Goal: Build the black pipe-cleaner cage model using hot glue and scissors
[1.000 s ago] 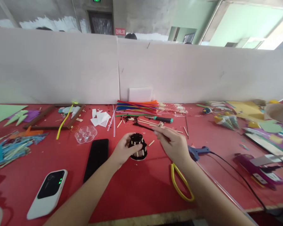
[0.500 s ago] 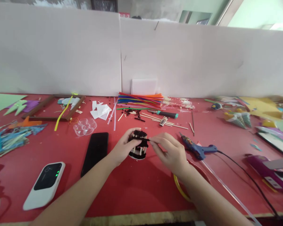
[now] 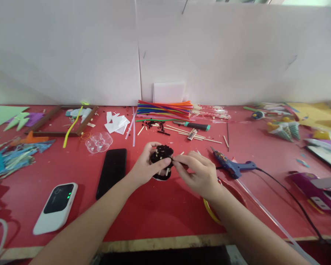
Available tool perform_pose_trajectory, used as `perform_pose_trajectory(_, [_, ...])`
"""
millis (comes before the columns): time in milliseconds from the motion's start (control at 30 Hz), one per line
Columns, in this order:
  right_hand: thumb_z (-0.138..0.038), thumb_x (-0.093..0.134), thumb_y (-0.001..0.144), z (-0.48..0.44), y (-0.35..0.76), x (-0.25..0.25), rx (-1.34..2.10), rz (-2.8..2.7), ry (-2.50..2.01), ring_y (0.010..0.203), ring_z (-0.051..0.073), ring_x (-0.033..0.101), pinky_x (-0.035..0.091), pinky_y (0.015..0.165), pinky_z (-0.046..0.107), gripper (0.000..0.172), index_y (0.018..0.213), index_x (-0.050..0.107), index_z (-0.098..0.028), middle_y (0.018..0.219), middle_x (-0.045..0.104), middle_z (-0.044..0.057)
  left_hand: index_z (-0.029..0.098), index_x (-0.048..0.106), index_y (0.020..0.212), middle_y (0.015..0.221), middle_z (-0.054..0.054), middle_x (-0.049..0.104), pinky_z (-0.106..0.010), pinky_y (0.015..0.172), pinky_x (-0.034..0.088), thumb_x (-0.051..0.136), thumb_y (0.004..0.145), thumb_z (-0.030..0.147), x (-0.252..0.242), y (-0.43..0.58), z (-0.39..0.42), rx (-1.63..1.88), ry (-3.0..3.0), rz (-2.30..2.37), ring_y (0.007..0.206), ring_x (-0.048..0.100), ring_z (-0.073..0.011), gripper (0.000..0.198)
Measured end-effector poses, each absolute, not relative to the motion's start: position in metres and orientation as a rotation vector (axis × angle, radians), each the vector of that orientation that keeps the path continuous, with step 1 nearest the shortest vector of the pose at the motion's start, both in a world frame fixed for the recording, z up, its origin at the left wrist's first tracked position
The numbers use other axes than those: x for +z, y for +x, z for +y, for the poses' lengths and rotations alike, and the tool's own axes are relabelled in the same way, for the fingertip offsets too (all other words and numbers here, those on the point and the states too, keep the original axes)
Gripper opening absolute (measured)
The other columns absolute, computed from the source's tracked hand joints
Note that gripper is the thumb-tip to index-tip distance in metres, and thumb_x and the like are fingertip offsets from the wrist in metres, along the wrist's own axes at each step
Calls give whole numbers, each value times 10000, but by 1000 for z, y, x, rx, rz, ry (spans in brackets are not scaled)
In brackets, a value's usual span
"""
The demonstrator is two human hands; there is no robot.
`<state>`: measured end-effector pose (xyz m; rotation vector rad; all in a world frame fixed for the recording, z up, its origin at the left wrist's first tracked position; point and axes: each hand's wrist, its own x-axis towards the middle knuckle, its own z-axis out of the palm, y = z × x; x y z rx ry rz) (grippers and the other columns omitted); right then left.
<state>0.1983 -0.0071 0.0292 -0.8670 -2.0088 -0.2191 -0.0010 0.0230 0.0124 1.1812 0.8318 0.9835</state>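
Observation:
My left hand (image 3: 146, 164) is wrapped round a small craft piece (image 3: 165, 150) above the red table. Black fuzzy strips cover the piece, pale short sticks stand in it, and a whitish edge shows underneath. The left thumb presses on its front. My right hand (image 3: 197, 170) pinches a thin black fuzzy strip, like a pipe cleaner (image 3: 172, 159), at the right side of the piece. The fingers hide part of this strip. A blue glue gun (image 3: 233, 166) lies just right of my right hand.
Colourful pipe cleaners (image 3: 164, 109), a utility knife (image 3: 195, 126) and wooden sticks (image 3: 201, 138) lie behind my hands. A black phone (image 3: 111, 171) and a white device (image 3: 55, 208) are on the left. Under my right forearm is a yellow-rimmed round thing (image 3: 211, 213). The glue gun's cord (image 3: 289, 200) runs right.
The view has tipped downward. The craft piece has turned or tilted in my left hand, showing more of its black top. The black strip has swung from straight across the front to the right side.

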Motion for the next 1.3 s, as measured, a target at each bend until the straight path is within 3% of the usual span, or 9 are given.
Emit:
perform_pose_trajectory(100, [-82, 641, 966, -9, 196, 32, -210, -2019, -873, 557, 120, 552, 457, 559, 256, 134, 1023, 707, -184, 698, 692, 13, 220, 551, 1190, 1117, -51, 676, -318, 845, 535, 882, 763, 595, 11, -2, 24, 995, 1264, 844, 978, 672, -191, 658])
perform_pose_trajectory(433, [-109, 680, 957, -11, 193, 31, -167, -1941, -884, 527, 95, 590, 481, 544, 226, 93, 991, 702, -192, 740, 761, 16, 213, 600, 1281, 1303, -130, 709, -392, 985, 520, 768, 883, 624, 5, -2, 25, 1058, 1349, 786, 1199, 673, -280, 596])
perform_pose_trajectory(833, [-93, 688, 946, -14, 194, 35, -127, -1908, -871, 514, 99, 552, 463, 503, 235, 109, 992, 726, -183, 716, 752, 35, 239, 602, 1312, 1400, -122, 686, -390, 1095, 525, 794, 922, 490, 2, -7, 27, 1141, 1344, 598, 1330, 650, -275, 501])
perform_pose_trajectory(1167, [-87, 701, 929, -14, 193, 37, -85, -1892, -828, 516, 101, 556, 464, 503, 231, 113, 980, 722, -185, 698, 736, 31, 249, 644, 1261, 1294, -82, 721, -358, 1060, 529, 780, 929, 505, -1, -4, 28, 1156, 1289, 581, 1234, 673, -234, 442])
perform_pose_trajectory(1300, [-85, 697, 927, -14, 193, 37, -57, -1894, -814, 519, 99, 563, 457, 504, 228, 129, 980, 719, -200, 695, 713, 10, 260, 656, 1238, 1196, -58, 727, -303, 878, 565, 792, 898, 544, 2, -4, 25, 1116, 1196, 626, 1066, 702, -211, 463])
